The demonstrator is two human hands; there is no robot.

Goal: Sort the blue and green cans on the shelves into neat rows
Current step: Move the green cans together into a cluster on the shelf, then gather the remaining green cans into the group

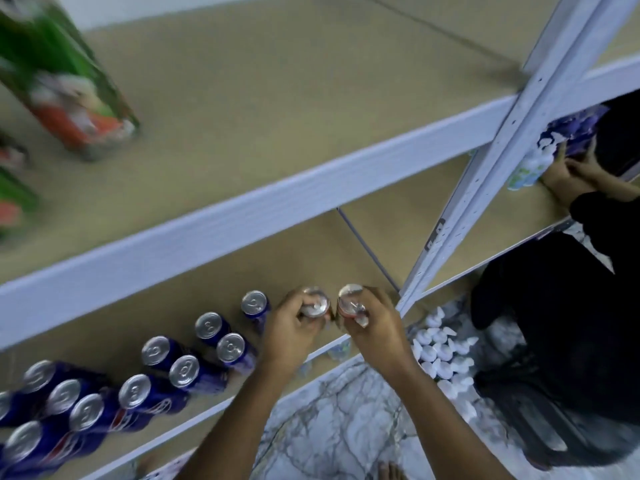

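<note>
- Green cans [69, 81] are seen at the far left on the upper shelf [263, 109]; they are badly blurred, and their alignment cannot be judged.
- Blue cans [135, 389] are found on the lower shelf [304, 258], upright, tops showing, set in a loose double row that runs from the lower left towards the hands. The row is judged uneven: gaps are noted between the cans nearest the hands.
- The left hand [294, 327] is closed round the top of one can [315, 304], fingers curled over its rim, just right of the last blue can in the row.
- The right hand [374, 323] is likewise curled round a second can [351, 299], held close beside the first. The body colour of both cans is hidden by the fingers; whether they rest on the shelf cannot be told.
- The step in hand is judged to be the placing of two cans at the open end of the blue row.
- The next move is judged to call for both cans to be set down upright against the end can, in line with the two rows, and then released.
- Another person's hand [568, 174] is noted at the far right, on a neighbouring shelf.
</note>
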